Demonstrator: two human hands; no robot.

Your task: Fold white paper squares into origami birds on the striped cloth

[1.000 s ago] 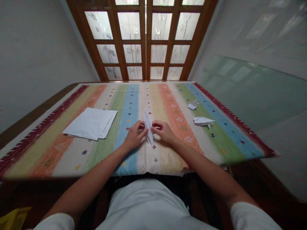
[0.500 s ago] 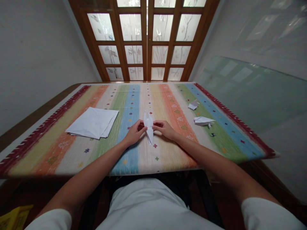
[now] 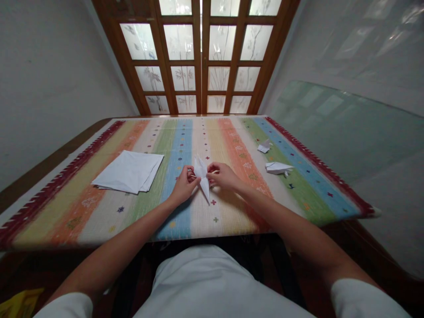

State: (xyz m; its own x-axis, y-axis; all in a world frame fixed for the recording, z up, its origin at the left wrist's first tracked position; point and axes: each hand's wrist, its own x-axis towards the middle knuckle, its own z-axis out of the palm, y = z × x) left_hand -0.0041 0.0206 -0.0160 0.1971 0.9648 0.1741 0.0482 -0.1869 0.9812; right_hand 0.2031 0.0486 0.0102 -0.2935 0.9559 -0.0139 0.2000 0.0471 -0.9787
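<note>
Two hands, close together: the left hand point(image 3: 183, 185) and the right hand point(image 3: 224, 176), each pinching one side of a single folded white paper piece point(image 3: 201, 176) held between them, fingertips on the paper. The piece is narrow and pointed at its lower end. It sits over the cream stripe of a striped woven cloth point(image 3: 109, 221), just beside the blue stripe; whether it touches the cloth cannot be told.

On the cloth, left of the hands: one loose stack of white paper squares point(image 3: 127, 172). Right of the hands, well apart: one small folded paper piece point(image 3: 264, 147) and one longer folded paper piece point(image 3: 278, 167).

Under the cloth: one wooden counter point(image 3: 66, 145). Beyond it: one wooden-framed glazed door point(image 3: 202, 57) with frosted panes.
</note>
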